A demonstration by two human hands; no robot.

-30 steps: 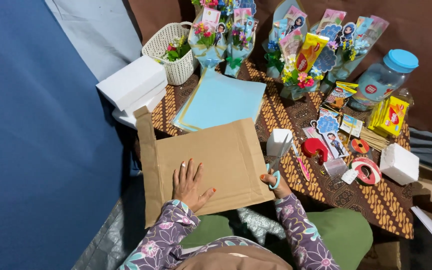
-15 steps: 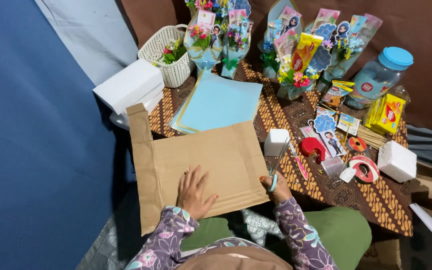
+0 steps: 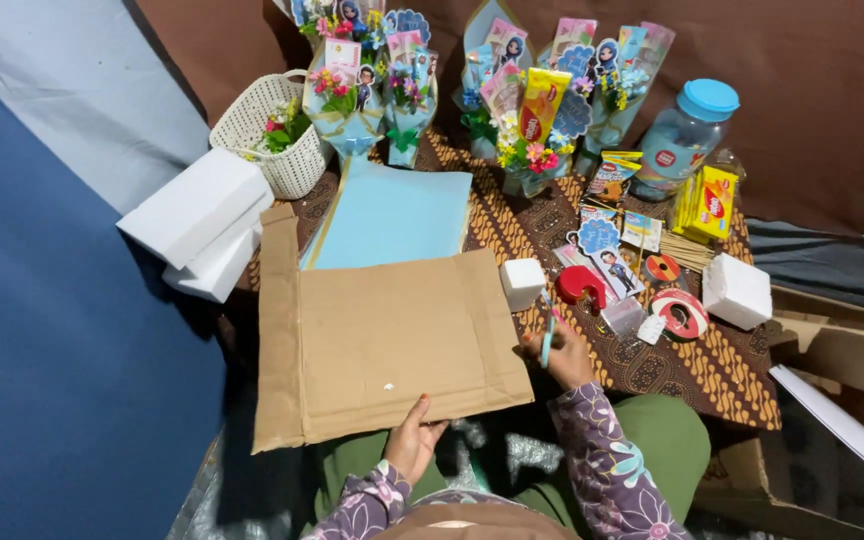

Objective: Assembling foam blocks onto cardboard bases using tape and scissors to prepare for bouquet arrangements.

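Note:
A flat brown cardboard sheet (image 3: 382, 340) with folded flaps lies over my lap and the table's near edge. My left hand (image 3: 414, 438) grips its near edge from below, thumb on top. My right hand (image 3: 559, 356) sits just off the sheet's right edge and holds a pair of scissors (image 3: 548, 338) with light blue handles, blades pointing away from me. A small white foam cube (image 3: 522, 283) stands beside the scissors' tip.
Light blue paper sheets (image 3: 392, 215) lie behind the cardboard. White foam blocks (image 3: 197, 220) are stacked at left by a white basket (image 3: 267, 145). Snack bouquets (image 3: 532, 110), a blue-lidded jar (image 3: 687, 135), tape rolls (image 3: 680, 312) and another foam block (image 3: 737, 290) crowd the batik-covered table (image 3: 692, 370).
My left hand slid from the top of the cardboard back to its near edge and took hold of it. The right hand with the scissors stayed by the right edge.

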